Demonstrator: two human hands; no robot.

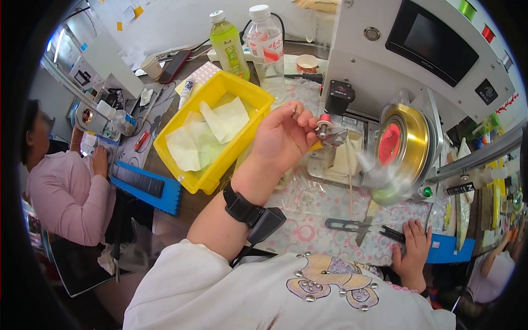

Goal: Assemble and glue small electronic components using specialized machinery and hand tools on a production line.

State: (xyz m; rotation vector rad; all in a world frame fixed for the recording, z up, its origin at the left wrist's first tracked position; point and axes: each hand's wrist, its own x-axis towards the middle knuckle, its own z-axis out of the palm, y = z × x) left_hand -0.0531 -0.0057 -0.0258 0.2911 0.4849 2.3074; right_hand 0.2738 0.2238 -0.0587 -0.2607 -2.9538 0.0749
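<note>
Apparently, the spring post (323, 130) stands upright, red cap (325, 117) up, beside the curled left hand (283, 134), grip unclear.

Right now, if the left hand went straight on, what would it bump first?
Most likely the red knob just ahead of the left hand, though how deep it sits is unclear.

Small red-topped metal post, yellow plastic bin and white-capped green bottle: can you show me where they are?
Small red-topped metal post (325, 117): head view, its red top.
Yellow plastic bin (236, 143): head view, right side wall.
White-capped green bottle (229, 52): head view, middle of its body.
</note>
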